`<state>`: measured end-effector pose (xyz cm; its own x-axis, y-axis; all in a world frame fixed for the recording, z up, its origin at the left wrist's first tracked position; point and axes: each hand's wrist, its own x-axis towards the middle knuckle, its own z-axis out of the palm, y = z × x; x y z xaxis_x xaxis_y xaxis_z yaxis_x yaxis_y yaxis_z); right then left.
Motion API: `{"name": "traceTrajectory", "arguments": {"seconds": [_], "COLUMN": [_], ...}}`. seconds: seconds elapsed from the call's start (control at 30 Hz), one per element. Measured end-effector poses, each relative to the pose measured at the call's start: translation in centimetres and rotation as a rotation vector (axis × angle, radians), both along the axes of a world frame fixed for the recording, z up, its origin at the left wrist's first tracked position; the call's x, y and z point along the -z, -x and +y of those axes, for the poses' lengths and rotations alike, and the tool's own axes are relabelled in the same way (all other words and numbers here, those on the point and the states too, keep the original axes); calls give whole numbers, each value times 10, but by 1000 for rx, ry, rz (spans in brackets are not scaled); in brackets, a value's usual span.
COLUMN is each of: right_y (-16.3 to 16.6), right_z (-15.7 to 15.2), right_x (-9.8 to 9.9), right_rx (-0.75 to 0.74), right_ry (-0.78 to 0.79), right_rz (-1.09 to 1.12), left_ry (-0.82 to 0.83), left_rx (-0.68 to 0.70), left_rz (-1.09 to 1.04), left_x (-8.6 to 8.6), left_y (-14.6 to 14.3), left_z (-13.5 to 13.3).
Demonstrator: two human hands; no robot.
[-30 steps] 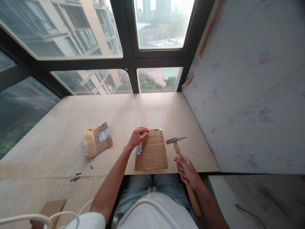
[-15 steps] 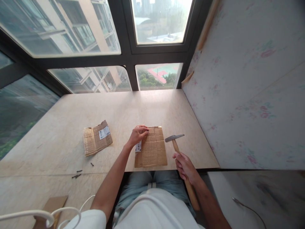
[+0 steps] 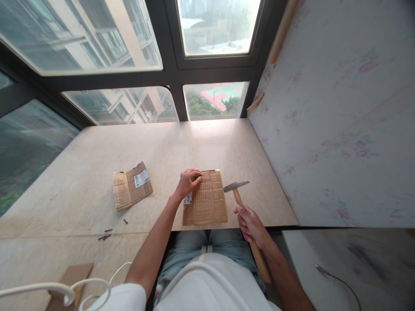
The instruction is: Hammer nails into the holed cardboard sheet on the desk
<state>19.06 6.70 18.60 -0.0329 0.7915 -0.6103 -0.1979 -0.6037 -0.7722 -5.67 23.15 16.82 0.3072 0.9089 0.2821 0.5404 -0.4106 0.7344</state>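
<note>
A flattened piece of corrugated cardboard (image 3: 210, 198) lies on the wooden top near its front edge, right before me. My left hand (image 3: 189, 180) rests at its upper left part, thumb and fingers pinched together. A tiny dark spot shows at the fingertips; what they hold is too small to make out. Partly covered by that wrist is a white label (image 3: 187, 199) on the cardboard. My right hand (image 3: 250, 222) grips the wooden handle of a hammer (image 3: 236, 186). The hammer's metal head is just right of the cardboard, with its narrow end pointing away to the right.
Another folded cardboard piece (image 3: 132, 186) with a label lies to the left. Several dark screws (image 3: 105, 236) are scattered nearer me. At lower left are a brown board (image 3: 73, 276) and a white cable (image 3: 39, 287). Windows stand behind; a papered wall (image 3: 337, 116) bounds the right.
The hammer has shifted very slightly left, nearer the cardboard. My left hand keeps its pinch in the same place. The whole view has moved a little.
</note>
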Motion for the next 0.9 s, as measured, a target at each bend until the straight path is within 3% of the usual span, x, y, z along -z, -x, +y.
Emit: {"name": "traceTrajectory", "arguments": {"seconds": [0.9], "right_y": [12], "right_z": [7], "right_x": [-21], "right_rx": [-18], "right_ry": [-25], "right_rz": [-18], "left_ry": [17], "left_rx": [10], "left_rz": [-83], "left_x": [5], "left_y": [1], "left_z": [-1]}}
